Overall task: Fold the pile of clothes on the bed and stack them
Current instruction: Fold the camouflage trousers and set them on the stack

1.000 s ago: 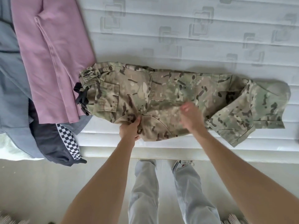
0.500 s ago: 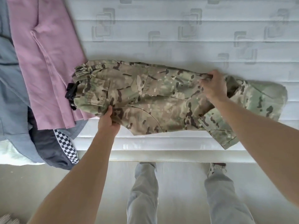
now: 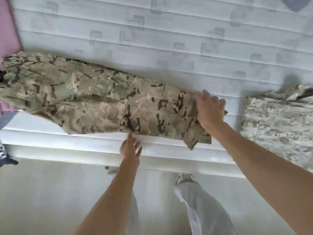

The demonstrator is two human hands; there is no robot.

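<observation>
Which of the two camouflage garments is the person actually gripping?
The darker green-and-brown camouflage trousers stretched along the mattress edge: the right hand clutches their end. The paler camouflage garment lies untouched further right.

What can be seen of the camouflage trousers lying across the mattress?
The camouflage trousers are woven fabric in tan, green and dark brown blotches, with stitched pocket seams. They lie flattened lengthwise along the near edge of the mattress, the left end beside a pink garment. The right hand grips the bunched right end; the left hand hovers open at the near hem, apparently just touching it.
</observation>
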